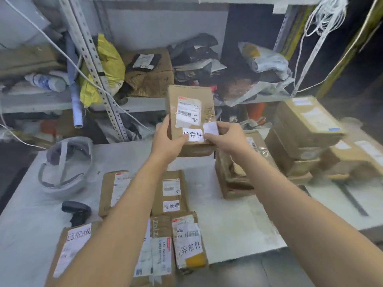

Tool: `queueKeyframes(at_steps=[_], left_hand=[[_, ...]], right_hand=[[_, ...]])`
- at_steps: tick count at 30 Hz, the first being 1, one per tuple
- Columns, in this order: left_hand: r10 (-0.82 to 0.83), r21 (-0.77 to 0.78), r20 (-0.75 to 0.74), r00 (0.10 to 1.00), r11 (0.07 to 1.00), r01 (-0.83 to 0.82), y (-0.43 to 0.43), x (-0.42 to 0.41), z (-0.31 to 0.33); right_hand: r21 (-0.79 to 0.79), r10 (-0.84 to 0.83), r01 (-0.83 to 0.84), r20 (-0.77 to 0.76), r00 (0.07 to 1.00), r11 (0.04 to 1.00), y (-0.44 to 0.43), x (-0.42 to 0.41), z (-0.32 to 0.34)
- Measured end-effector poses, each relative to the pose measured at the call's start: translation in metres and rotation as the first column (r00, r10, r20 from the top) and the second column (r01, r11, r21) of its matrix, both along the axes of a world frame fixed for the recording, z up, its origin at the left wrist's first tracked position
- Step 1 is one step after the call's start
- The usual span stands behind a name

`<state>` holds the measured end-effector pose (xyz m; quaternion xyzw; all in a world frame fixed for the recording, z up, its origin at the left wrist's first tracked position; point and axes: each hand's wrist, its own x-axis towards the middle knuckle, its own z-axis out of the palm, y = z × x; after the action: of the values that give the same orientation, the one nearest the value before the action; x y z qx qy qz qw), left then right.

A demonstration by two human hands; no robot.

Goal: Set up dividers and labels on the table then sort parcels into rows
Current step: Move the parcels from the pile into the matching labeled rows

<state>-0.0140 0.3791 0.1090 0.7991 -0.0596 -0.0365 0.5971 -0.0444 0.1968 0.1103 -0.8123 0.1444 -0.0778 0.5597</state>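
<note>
Right side of view smeared by motion; the box stack (304,125) there is soft-edged and its labels are unreadable. Forearms cover parts of the near parcels, and the bottom edge of the view cuts the nearest ones off. Fine print on the shipping stickers is too small to read.

White table (238,220) with brown parcels lying flat in rows near its front. One carries a label reading 待处理 (171,205), another 异常件 (190,247), and a third 已完成 (78,235). A dark scanner (76,211) and a white headband device (64,168) sit at the left. Behind stands a metal shelf (51,101) cluttered with bags and cartons (a yellow bag (109,65) stands out).

Held parcel (190,112) is upright above the table's far edge, between both hands.

- Left hand (167,139) grips its lower left side, fingers curled behind, thumb pressed on the front at a white label (193,135) reading 异常件.
- Right hand (226,139) is at the lower right corner and pinches a small white slip (211,128) beside that label — cannot tell whether the slip is joined to it.
</note>
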Motion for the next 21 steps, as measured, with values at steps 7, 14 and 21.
queueKeyframes(at_steps=[7, 14, 21], left_hand=[[0.031, 0.025, 0.129, 0.991, 0.999, -0.035, -0.067, -0.078, 0.047], [0.009, 0.008, 0.203, 0.979, 1.000, -0.011, -0.145, -0.143, 0.083], [-0.058, 0.046, 0.355, 0.933, 0.998, 0.044, -0.233, -0.162, 0.113]], right_hand=[[0.071, 0.013, -0.022, 0.120, 0.993, 0.997, -0.073, -0.086, 0.045], [0.039, -0.013, 0.008, 0.148, 0.989, 0.999, -0.155, -0.153, 0.079], [0.001, -0.077, 0.078, 0.206, 0.976, 0.997, -0.240, -0.193, 0.113]])
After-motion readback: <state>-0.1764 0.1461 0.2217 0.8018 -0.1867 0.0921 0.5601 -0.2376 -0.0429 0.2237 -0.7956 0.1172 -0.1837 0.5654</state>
